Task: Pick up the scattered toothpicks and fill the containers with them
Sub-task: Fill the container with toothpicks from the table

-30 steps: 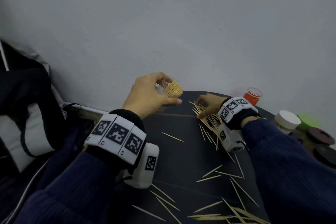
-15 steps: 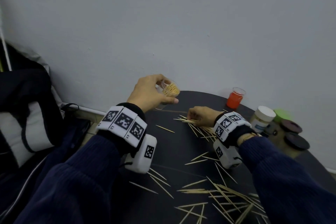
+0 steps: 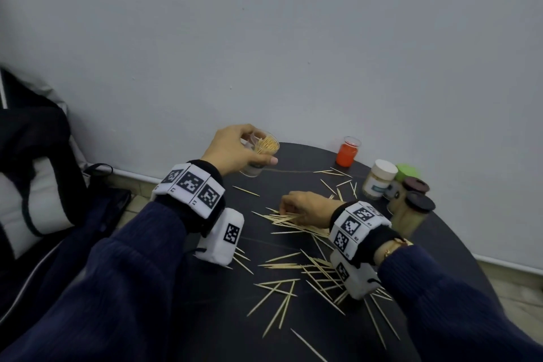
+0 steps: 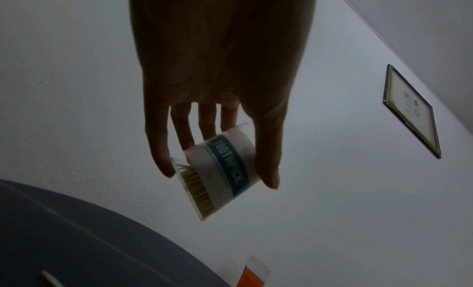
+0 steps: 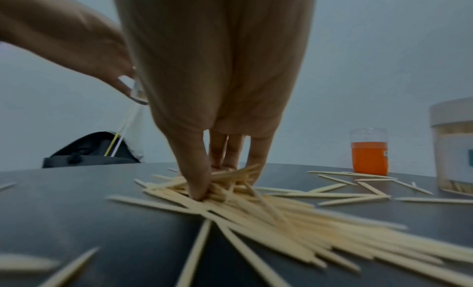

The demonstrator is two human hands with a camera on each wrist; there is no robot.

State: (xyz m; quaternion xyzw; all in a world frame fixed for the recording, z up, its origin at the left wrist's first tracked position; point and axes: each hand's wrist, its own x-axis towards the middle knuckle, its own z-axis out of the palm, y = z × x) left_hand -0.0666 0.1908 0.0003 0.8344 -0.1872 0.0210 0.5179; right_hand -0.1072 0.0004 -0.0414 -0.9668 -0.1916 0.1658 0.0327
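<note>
My left hand (image 3: pixel 235 150) holds a clear toothpick container (image 3: pixel 263 148) tilted above the table's far left edge; it is partly filled with toothpicks, and its label reads TOOTHPICK (image 4: pixel 225 170). My right hand (image 3: pixel 305 207) is down on the dark round table (image 3: pixel 458 244), fingers and thumb (image 5: pixel 197 182) pinching a bunch of toothpicks (image 5: pixel 230 182) out of a heap (image 3: pixel 293 220). Many more loose toothpicks (image 3: pixel 293 279) lie scattered in front of and right of that hand.
An open orange container (image 3: pixel 347 153) stands at the table's far edge. A white-lidded jar (image 3: pixel 379 175), a green-lidded one (image 3: pixel 407 172) and two dark-lidded jars (image 3: pixel 412 209) cluster at the right. A dark bag (image 3: pixel 32 167) sits left of the table, a grey wall behind.
My right hand has drawn back toward me across the table, dragging the toothpick heap with it. The left hand keeps the container in about the same place.
</note>
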